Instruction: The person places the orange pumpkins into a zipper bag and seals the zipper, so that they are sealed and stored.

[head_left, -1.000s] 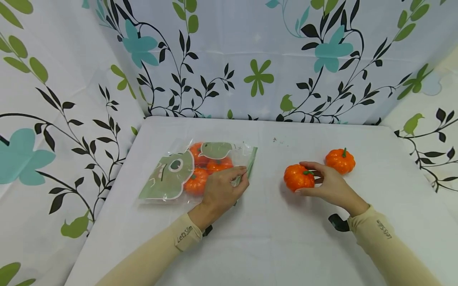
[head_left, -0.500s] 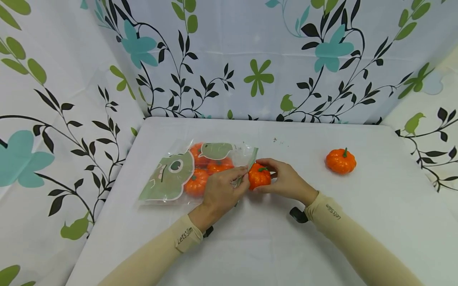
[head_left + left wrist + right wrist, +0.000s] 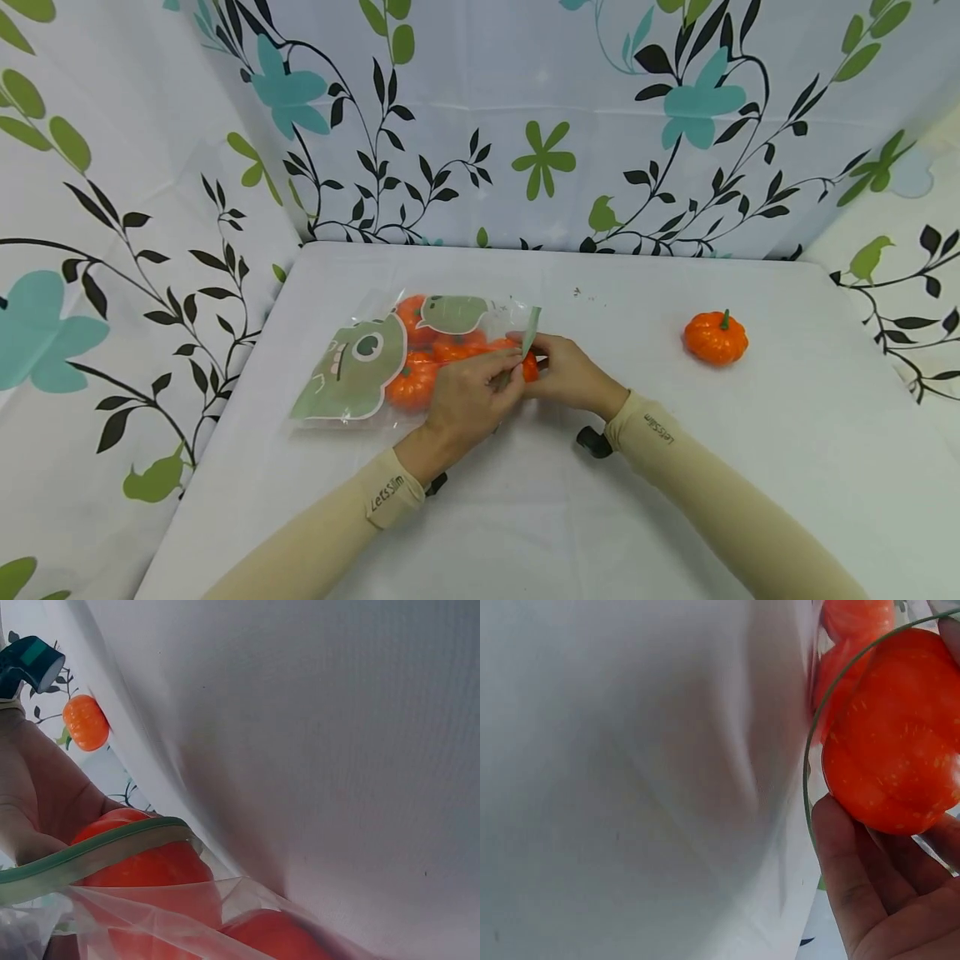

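Note:
A clear zip bag [image 3: 345, 367] with a green cartoon print lies on the table, several small orange pumpkins [image 3: 411, 385] inside it. My left hand [image 3: 468, 396] pinches the bag's green-edged mouth at its right end. At that mouth my right hand [image 3: 573, 372] holds another orange pumpkin [image 3: 896, 735] by its sides, partly inside the opening. The right wrist view shows the green rim curving round this pumpkin, with the fingers at its lower side. In the left wrist view the green rim [image 3: 97, 851] crosses in front of the held pumpkin.
One more orange pumpkin [image 3: 716, 337] with a green stem sits on the right part of the white table [image 3: 630, 517]. A patterned curtain [image 3: 450, 108] hangs behind and at both sides. Small dark specks lie near the back edge.
My right hand has carried the pumpkin leftward from the table's middle into the bag's mouth. My left hand has stayed at the bag's edge.

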Demonstrator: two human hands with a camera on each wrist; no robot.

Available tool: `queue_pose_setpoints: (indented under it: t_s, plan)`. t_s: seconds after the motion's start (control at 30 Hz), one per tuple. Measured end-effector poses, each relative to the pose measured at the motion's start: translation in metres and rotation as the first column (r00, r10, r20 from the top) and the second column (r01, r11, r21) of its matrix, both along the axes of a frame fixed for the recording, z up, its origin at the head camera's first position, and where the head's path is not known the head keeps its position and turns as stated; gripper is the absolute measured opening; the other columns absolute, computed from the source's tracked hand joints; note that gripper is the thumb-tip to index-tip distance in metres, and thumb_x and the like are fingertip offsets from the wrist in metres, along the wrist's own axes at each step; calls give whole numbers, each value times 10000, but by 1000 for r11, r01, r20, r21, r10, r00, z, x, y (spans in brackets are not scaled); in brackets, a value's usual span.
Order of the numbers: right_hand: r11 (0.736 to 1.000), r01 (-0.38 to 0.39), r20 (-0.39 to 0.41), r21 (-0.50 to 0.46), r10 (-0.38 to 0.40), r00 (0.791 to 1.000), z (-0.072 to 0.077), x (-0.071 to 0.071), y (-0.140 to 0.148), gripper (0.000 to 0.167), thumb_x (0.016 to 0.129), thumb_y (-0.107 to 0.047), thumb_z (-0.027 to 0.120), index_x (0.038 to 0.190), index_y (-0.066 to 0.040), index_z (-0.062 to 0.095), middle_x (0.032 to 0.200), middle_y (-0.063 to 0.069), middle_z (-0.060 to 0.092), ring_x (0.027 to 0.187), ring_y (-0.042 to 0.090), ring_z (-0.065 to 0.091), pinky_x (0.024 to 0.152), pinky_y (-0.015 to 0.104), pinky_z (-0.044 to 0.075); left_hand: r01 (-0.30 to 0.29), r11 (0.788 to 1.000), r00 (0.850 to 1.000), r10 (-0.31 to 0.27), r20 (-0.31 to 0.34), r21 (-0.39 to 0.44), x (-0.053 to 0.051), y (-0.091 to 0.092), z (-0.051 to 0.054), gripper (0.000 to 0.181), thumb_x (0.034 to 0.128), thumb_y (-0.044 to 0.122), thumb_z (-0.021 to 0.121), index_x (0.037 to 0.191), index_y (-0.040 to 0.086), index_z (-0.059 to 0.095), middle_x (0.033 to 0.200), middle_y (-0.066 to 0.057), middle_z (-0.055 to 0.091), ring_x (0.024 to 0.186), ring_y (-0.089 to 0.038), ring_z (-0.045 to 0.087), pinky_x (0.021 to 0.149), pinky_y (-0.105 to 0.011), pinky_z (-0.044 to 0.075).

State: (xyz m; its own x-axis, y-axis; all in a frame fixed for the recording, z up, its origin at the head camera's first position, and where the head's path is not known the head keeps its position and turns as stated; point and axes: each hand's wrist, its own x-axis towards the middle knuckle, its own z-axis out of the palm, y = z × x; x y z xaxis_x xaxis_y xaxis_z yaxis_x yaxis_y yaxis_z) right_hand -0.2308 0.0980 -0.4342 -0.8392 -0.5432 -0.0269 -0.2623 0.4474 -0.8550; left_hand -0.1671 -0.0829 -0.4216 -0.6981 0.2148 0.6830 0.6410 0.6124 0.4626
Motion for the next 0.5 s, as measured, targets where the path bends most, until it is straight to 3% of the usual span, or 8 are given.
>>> queue_pose_setpoints:
  t_s: [0.27, 0.5]
  plan:
    - [1000, -21, -32, -3, 21, 999, -2, 1, -7, 711, 817, -169, 826, 1456, -59, 536, 1300, 30, 650, 1008, 193, 620, 842, 358, 556, 20, 1000, 1000, -20, -21, -13, -2, 1, 1, 166, 864, 70, 702, 988, 40, 808, 1014, -40, 772, 903, -153, 745, 763, -286, 592]
    - [998, -53, -154, 39, 58, 986, -1, -1, -14, 636, 880, -130, 774, 1461, -40, 533, 1363, 103, 624, 1273, 240, 563, 1016, 407, 485, 30, 998, 999, -32, -24, -62, -1, 1, 0, 167, 861, 70, 720, 1000, 32, 803, 1035, -51, 769, 946, -171, 740, 775, -284, 588]
